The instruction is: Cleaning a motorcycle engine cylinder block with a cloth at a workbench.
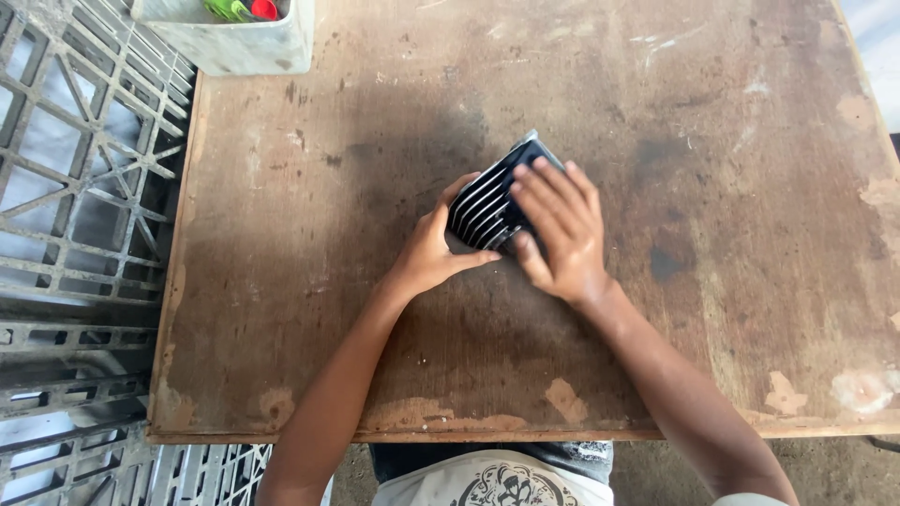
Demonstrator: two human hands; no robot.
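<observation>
A dark finned metal block (489, 199), like a heat sink with pale rib edges, lies near the middle of a worn wooden table (309, 281). My left hand (433, 248) cups its left and near side, thumb stretched under its near edge. My right hand (561, 230) lies flat over its right part, fingers spread across the top. Both hands grip the block between them. Its far corner sticks out past my fingertips.
A pale square tub (239, 42) with green and red items inside stands at the table's far left corner. Grey plastic lattice crates (80, 187) are stacked to the left of the table. The table's near edge (450, 433) is chipped.
</observation>
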